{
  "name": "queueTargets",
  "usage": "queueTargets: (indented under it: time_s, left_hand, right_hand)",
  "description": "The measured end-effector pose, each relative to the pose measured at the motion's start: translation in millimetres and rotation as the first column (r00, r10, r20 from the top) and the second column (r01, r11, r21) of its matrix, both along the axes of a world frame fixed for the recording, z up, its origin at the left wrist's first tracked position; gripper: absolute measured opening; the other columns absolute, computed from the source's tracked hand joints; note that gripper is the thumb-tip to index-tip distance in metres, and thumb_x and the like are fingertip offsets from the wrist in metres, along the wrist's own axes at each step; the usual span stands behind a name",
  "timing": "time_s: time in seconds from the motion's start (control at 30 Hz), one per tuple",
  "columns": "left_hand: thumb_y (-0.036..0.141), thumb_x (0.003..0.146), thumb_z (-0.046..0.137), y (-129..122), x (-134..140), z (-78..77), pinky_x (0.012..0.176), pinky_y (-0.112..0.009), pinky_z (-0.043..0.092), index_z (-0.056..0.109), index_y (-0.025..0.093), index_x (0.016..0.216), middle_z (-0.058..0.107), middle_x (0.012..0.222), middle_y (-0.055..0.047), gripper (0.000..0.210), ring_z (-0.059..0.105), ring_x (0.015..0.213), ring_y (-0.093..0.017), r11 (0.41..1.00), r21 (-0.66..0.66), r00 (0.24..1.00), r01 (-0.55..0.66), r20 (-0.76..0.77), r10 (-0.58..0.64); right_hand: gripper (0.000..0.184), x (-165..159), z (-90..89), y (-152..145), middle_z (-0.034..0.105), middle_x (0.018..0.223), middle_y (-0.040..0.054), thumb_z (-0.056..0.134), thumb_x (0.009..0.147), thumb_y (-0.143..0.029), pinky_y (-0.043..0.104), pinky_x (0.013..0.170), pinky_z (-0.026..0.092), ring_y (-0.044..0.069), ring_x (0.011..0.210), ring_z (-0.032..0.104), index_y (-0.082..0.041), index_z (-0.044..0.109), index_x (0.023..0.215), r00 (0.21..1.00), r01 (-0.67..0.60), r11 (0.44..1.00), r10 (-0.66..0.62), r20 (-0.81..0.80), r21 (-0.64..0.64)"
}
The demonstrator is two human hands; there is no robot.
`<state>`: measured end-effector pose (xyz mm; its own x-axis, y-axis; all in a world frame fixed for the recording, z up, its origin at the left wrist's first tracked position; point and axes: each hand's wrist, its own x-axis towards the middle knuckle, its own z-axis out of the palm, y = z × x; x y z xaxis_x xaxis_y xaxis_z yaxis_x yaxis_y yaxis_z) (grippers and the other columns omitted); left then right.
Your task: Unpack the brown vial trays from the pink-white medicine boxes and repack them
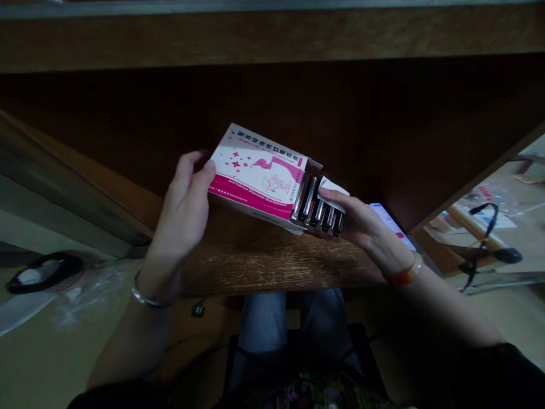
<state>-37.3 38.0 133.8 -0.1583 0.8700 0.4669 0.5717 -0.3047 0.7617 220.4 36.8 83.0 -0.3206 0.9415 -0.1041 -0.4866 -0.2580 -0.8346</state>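
Observation:
A white and magenta carton (255, 176), printed as an oral solution, is tilted above the dark wooden desk (272, 267). My left hand (189, 196) grips its left end, thumb on the printed face. From the carton's open right end several dark, shiny packs (319, 210) in a row stick out. My right hand (361, 218) is closed around these packs at that end. Its thumb presses a small white flap or paper (334, 193) over them; whether this belongs to the carton I cannot tell. The right hand's other fingers are mostly hidden.
A phone with a lit screen (389, 224) lies beyond my right wrist. A wooden ledge (272, 42) crosses the top, with side panels left and right. At right are a black cable (483, 238) and plastic bags; at left, a dark-rimmed object (45, 272) and clear plastic (100, 289).

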Motion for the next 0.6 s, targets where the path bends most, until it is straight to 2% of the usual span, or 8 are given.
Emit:
queueTargets:
  time_s: [0.07,0.17,0.23,0.3,0.4,0.53,0.6]
  left_hand:
    - [0.051,0.094,0.048,8,-10,1.8,0.094,-0.044,0.049,0.055,0.018,0.131,0.067,0.117,-0.011,0.05,0.062,0.106,-0.029,0.989,-0.148,0.995,-0.023,-0.103,0.008]
    - [0.061,0.089,0.048,18,-26,0.9,0.074,-0.042,0.057,0.052,0.02,0.133,0.063,0.123,-0.015,0.061,0.065,0.101,-0.032,0.932,-0.362,0.983,0.027,-0.158,-0.09]
    - [0.065,0.085,0.051,24,-36,-2.2,0.062,-0.039,0.058,0.055,0.018,0.131,0.062,0.122,-0.018,0.065,0.068,0.092,-0.032,0.888,-0.458,0.979,0.047,-0.154,-0.131]
    - [0.063,0.081,0.057,31,-46,-6.8,0.059,-0.038,0.06,0.058,0.018,0.126,0.061,0.122,-0.019,0.064,0.07,0.087,-0.031,0.851,-0.524,0.979,0.045,-0.145,-0.141]
    - [0.055,0.08,0.057,42,-57,-15.6,0.061,-0.037,0.061,0.065,0.019,0.109,0.063,0.119,-0.017,0.047,0.07,0.089,-0.03,0.808,-0.584,0.963,0.075,-0.167,-0.21]
    - [0.045,0.078,0.047,56,-64,-29.2,0.057,-0.034,0.06,0.064,0.018,0.09,0.069,0.097,-0.015,0.034,0.072,0.08,-0.028,0.748,-0.663,0.874,-0.005,-0.367,-0.319]
    - [0.04,0.075,0.046,62,-68,-35.0,0.055,-0.035,0.059,0.063,0.016,0.086,0.07,0.089,-0.017,0.032,0.072,0.073,-0.028,0.754,-0.653,0.816,-0.064,-0.47,-0.338]
  right_hand:
    - [0.035,6,5.4,2,0.077,0.094,0.0011,0.077,0.076,-0.029,0.031,0.067,0.06,0.017,0.069,0.07,-0.022,0.069,0.109,0.998,0.022,1.0,-0.023,0.057,0.013]
    - [0.031,14,7.4,7,0.077,0.093,0.0021,0.077,0.077,-0.029,0.034,0.069,0.06,0.02,0.073,0.071,-0.024,0.07,0.107,0.998,0.014,1.0,-0.015,0.067,0.019]
    - [0.027,17,6.5,10,0.077,0.091,0.0017,0.078,0.076,-0.029,0.034,0.07,0.06,0.02,0.075,0.071,-0.024,0.071,0.102,0.998,0.013,1.0,-0.014,0.06,0.018]
    - [0.024,20,6.5,12,0.077,0.091,0.0016,0.08,0.074,-0.028,0.034,0.073,0.061,0.02,0.076,0.071,-0.024,0.072,0.096,0.997,0.027,1.0,-0.028,0.07,0.011]
    - [0.024,23,10.0,12,0.077,0.096,0.0013,0.081,0.072,-0.028,0.037,0.082,0.06,0.022,0.085,0.071,-0.024,0.071,0.093,0.994,0.075,0.997,-0.076,0.081,0.016]
    - [0.028,27,14.7,10,0.077,0.096,0.0001,0.079,0.075,-0.03,0.037,0.082,0.06,0.022,0.086,0.071,-0.026,0.071,0.102,0.993,0.067,0.995,-0.073,0.089,0.068]
    - [0.029,30,15.0,10,0.077,0.091,0.0005,0.077,0.077,-0.034,0.037,0.077,0.06,0.021,0.08,0.071,-0.026,0.071,0.104,0.992,0.049,0.995,-0.06,0.115,0.09]
